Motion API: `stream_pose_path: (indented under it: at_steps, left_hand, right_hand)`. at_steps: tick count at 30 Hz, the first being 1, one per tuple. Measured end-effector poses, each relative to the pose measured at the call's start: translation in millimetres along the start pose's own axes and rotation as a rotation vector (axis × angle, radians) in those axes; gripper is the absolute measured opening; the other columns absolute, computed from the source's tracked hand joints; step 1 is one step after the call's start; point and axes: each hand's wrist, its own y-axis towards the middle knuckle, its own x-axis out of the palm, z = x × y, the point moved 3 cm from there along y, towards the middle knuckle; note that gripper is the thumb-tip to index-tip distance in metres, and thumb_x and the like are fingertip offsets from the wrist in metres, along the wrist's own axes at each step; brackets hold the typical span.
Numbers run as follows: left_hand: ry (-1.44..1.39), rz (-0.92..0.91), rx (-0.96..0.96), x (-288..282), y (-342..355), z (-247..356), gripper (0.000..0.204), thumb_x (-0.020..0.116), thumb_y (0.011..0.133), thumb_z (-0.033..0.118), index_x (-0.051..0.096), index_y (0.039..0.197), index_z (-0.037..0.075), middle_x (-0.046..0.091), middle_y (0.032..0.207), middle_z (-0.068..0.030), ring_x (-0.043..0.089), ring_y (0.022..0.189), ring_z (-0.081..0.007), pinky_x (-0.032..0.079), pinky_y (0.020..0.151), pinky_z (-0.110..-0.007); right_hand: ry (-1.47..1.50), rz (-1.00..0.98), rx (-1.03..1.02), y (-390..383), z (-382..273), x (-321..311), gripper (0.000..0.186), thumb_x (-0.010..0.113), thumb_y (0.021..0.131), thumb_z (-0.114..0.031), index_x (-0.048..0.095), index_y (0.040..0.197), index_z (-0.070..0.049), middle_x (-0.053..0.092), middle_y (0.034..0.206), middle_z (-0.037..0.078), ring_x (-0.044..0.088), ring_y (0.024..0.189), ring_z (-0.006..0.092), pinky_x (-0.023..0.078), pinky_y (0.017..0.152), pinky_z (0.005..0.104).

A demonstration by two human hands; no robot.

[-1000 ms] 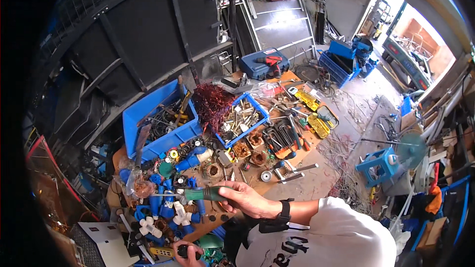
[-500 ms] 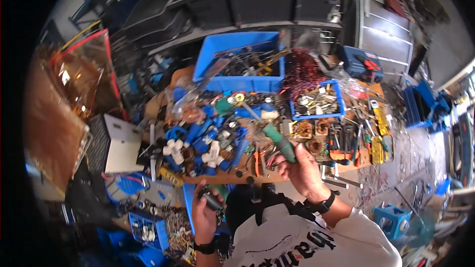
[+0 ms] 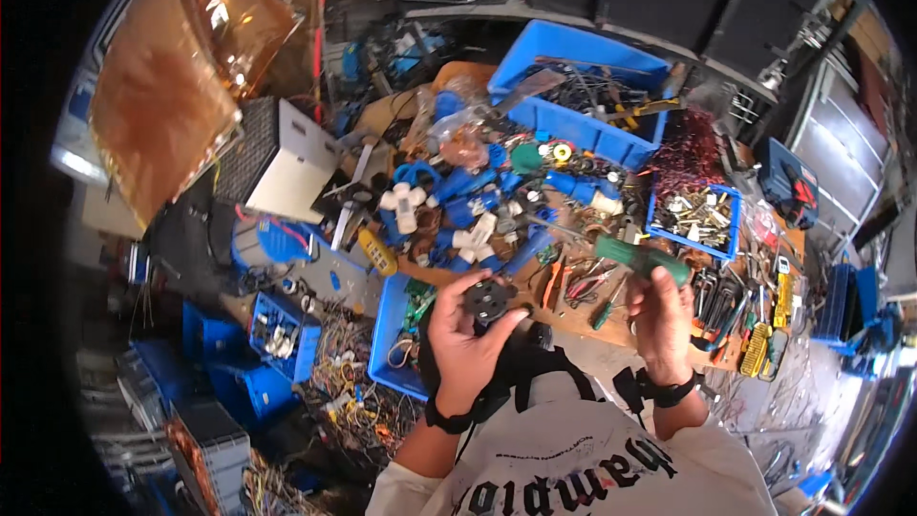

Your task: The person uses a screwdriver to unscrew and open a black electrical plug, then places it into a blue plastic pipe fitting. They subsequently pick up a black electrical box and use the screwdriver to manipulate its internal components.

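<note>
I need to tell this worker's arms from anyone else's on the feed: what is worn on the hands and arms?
Both hands, left hand and right hand, are bare, without gloves. Each wrist carries a black band. Forearms are uncovered; a white shirt with black lettering shows below.

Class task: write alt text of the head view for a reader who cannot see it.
A person's left hand holds a small black round part while the right hand grips a green-handled screwdriver, above a workbench crowded with blue bins, blue fittings and hand tools.
</note>
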Motion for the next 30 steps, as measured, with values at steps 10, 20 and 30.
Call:
stream_pose_path:
  at_steps: [10, 20, 30]
  left_hand:
    - [0.045, -0.125, 0.291, -3, -3, 17, 0.057, 0.079, 0.073, -0.001, 0.04, 0.116, 0.007, 0.052, 0.103, -0.011, 0.054, 0.088, -0.0139, 0.046, 0.074, -0.027]
    - [0.252, -0.161, 0.449, 4, -3, 40, 0.051, 0.08, 0.073, 0.003, 0.045, 0.11, 0.004, 0.058, 0.09, -0.01, 0.056, 0.074, -0.0156, 0.048, 0.067, -0.028]
    - [0.376, -0.219, 0.53, 15, -3, 68, 0.036, 0.083, 0.065, 0.003, 0.058, 0.089, 0.001, 0.064, 0.085, -0.0108, 0.062, 0.075, -0.0213, 0.051, 0.068, -0.031]
  right_hand:
    - [-0.117, -0.144, -0.451, -7, -66, 32, 0.055, 0.052, 0.094, -0.048, 0.046, 0.122, -0.001, 0.056, 0.113, 0.016, 0.064, 0.072, 0.0182, 0.055, 0.051, 0.0281]
    - [-0.183, -0.32, -0.449, -40, -106, 80, 0.063, 0.053, 0.089, -0.057, 0.042, 0.119, -0.002, 0.058, 0.092, 0.02, 0.062, 0.061, 0.023, 0.055, 0.047, 0.0287]
    - [-0.258, -0.358, -0.53, -71, -122, 105, 0.066, 0.058, 0.086, -0.057, 0.039, 0.117, -0.002, 0.057, 0.092, 0.02, 0.061, 0.063, 0.0216, 0.055, 0.048, 0.0297]
